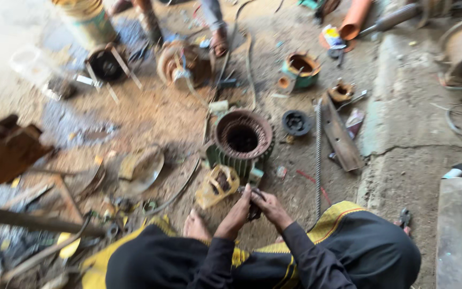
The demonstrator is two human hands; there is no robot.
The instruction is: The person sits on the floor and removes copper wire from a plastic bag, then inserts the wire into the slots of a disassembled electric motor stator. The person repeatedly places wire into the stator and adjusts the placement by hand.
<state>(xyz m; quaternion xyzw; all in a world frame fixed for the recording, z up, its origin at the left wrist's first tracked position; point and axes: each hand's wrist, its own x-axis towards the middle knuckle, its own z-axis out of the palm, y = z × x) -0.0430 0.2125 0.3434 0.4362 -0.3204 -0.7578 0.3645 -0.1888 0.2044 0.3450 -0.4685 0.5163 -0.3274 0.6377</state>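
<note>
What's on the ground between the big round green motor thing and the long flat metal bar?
In the head view, a small black ring-shaped part lies between the green motor housing and the flat metal bar, beside a long threaded rod.

I am looking down at a workshop floor (151, 115) of packed dirt, sandy brown and littered with scrap. A dark wet patch (76, 128) is staining the dirt at left. To the right, a raised concrete slab (402, 134) is running up the frame, a crack crossing it. Daylight is washing out the upper left corner. A wooden bench (6, 152) is sitting at the left edge, blurred. A grey plank (453, 235) is lying at lower right. An orange pipe (355, 18) is resting near the top. A flat metal bar (340, 134) and a threaded rod (318, 155) are lying beside the slab.
</note>
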